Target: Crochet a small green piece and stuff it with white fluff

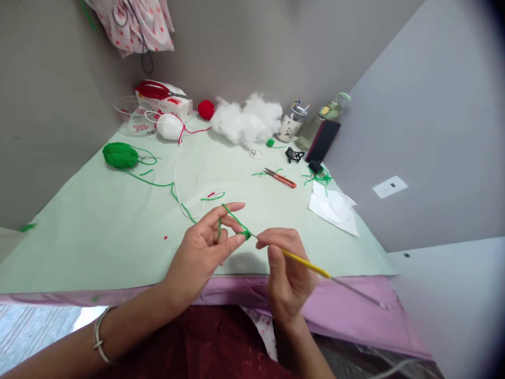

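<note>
Between the thumb and fingers of my left hand (211, 237) is pinched a small green crochet piece (246, 234). Green yarn (232, 215) loops over the raised index finger and runs down to that piece. My right hand (290, 268) grips a crochet hook (305, 261) with a yellow handle, its thin metal tip reaching into the green stitches. From my left hand the strand trails across the table to a green yarn ball (120, 155) at the left.
Thread snips (281, 178) lie mid-table. Behind are white stuffing (246, 120), a red yarn ball (205, 109), a white yarn ball (169, 127) and a pen holder (291, 125). At the right, a phone (323, 141) leans by a bottle (311, 131), near white paper (333, 208).
</note>
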`<state>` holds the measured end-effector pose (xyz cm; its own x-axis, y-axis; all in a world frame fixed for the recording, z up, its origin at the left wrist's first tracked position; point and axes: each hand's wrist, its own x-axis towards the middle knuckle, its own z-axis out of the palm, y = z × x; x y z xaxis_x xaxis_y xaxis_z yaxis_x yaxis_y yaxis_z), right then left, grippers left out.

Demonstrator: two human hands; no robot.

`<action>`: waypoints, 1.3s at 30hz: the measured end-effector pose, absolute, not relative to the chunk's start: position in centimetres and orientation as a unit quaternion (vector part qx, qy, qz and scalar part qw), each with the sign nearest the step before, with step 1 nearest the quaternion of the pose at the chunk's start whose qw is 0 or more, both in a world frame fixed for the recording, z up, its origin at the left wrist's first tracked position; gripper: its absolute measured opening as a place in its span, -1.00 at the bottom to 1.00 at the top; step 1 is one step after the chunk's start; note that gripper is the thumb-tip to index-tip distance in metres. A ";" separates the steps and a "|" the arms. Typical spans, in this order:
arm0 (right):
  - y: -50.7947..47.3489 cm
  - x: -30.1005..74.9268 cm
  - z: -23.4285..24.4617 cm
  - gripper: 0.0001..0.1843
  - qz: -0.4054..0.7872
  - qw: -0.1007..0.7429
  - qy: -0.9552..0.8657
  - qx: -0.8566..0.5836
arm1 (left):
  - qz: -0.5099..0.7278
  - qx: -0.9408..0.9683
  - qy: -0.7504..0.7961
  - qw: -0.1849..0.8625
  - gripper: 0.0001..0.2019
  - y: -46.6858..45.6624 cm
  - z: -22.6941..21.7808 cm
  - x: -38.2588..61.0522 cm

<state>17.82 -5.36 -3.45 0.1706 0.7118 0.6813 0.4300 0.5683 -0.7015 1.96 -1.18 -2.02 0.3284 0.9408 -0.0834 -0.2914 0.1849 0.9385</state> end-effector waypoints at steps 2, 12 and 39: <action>-5.6 17.8 -3.9 -0.69 0.060 0.584 -0.669 -0.456 | 0.461 0.466 0.374 0.657 -0.57 -1.4 -1.8 2.1; -5.0 17.5 -4.9 -0.68 0.089 0.643 -0.621 -0.439 | 0.366 0.278 0.299 0.836 -0.51 -0.4 -1.4 1.7; -4.7 17.4 -3.9 -0.75 0.182 0.690 -0.537 -0.450 | 0.389 0.285 0.294 0.825 -0.65 -0.3 -1.3 2.2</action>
<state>17.38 -4.71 -3.94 0.3572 0.7351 0.5763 0.2320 0.5278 -0.8171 2.20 -0.34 -1.25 0.5241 0.8098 -0.2638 -0.4752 0.5351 0.6985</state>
